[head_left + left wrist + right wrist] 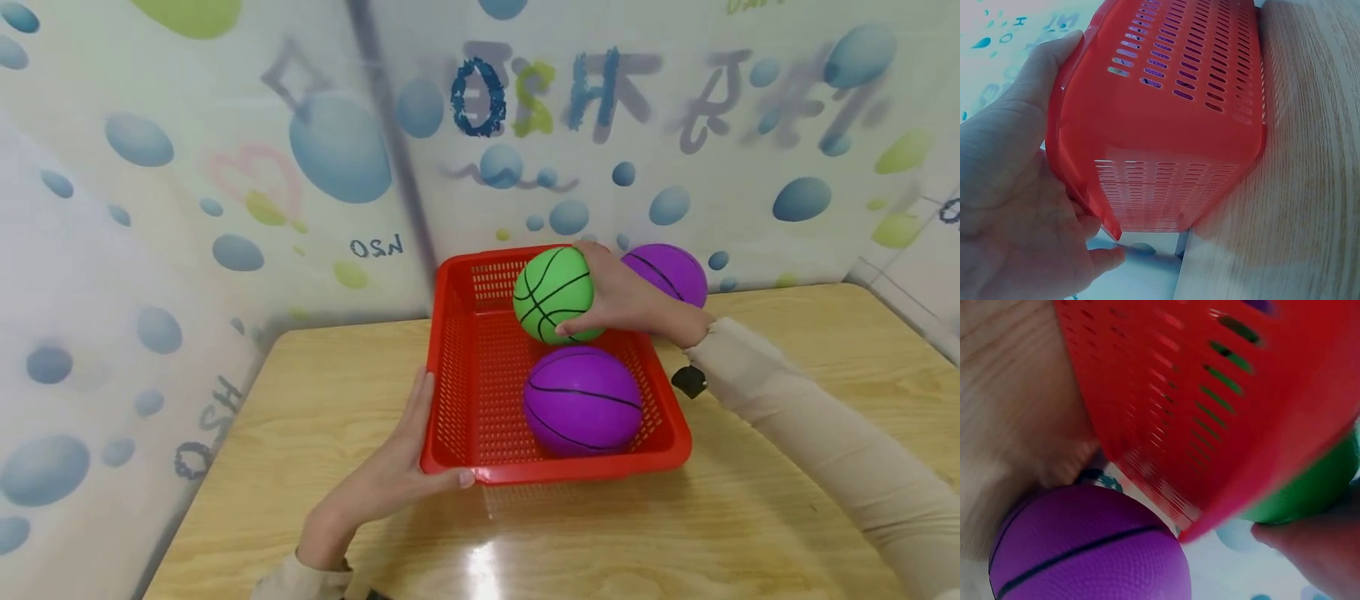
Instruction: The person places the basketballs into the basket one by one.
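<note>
A green basketball-style ball [552, 293] is in my right hand [626, 296], which grips it from its right side with the thumb on the near face. The ball is at the back of a red plastic basket [480, 475] with slotted walls. Below it, nearer me, a purple ball [583, 402] lies in the basket's front right part. My left hand [390, 475] spans the front left corner, its fingers fairly straight along the outer left side and the thumb against the front rim. In the left wrist view, that thumb [1047, 69] touches the rim.
Outside the basket, behind its right side, another purple ball [667, 273] stands on the wooden table [337, 392]. A wall [247, 150] with printed bubbles and letters rises directly behind the table. A small black object [689, 382] shows by the right sleeve.
</note>
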The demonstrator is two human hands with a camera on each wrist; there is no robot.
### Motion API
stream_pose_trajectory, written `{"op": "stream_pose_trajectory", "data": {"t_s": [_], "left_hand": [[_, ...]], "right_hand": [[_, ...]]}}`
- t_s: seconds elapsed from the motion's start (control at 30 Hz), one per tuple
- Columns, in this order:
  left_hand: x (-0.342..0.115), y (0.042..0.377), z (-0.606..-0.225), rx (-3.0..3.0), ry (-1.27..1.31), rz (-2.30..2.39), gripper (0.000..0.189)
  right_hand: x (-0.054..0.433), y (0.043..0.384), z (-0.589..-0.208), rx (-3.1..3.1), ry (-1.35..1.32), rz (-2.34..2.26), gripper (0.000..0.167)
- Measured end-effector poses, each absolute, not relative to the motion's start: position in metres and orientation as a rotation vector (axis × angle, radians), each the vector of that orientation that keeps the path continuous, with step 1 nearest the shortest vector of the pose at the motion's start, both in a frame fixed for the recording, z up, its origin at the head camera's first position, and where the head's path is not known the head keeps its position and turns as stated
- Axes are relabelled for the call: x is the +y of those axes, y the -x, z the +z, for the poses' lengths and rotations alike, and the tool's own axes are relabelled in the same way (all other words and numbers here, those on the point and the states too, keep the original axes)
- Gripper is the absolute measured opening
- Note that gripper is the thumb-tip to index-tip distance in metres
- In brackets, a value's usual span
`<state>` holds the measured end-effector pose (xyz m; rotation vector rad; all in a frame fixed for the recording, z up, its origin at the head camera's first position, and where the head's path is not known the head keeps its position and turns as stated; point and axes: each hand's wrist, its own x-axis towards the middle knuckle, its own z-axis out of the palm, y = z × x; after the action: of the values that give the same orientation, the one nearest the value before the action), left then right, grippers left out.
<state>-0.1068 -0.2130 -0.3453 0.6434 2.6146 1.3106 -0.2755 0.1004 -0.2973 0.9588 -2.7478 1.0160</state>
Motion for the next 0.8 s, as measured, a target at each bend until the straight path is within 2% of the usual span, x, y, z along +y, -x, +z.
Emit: {"op": "stream_pose_trajectory", "data": {"t_s": [0.17, 0.4, 0.57, 0.8], "left_hand": [[-0.211, 0.106, -0.345, 2.594, -0.618, 1.324, 0.118], [-0.212, 0.107, -0.345, 2.598, -0.626, 1.335, 0.117], [-0.213, 0.107, -0.344, 2.591, -0.625, 1.34, 0.118], [-0.214, 0.106, -0.343, 2.607, -0.618, 1.319, 0.118]], "right_hand": [[0.098, 0.28, -0.31, -2.889, -0.929, 0.887, 0.107], [0.091, 0.284, -0.309, -3.008, -0.916, 0.786, 0.117], [0.102, 0.28, -0.297, -3.034, -0.876, 0.837, 0.113], [0.157, 0.285, -0.268, -2.965, -0.64, 0.916, 0.1]]}}
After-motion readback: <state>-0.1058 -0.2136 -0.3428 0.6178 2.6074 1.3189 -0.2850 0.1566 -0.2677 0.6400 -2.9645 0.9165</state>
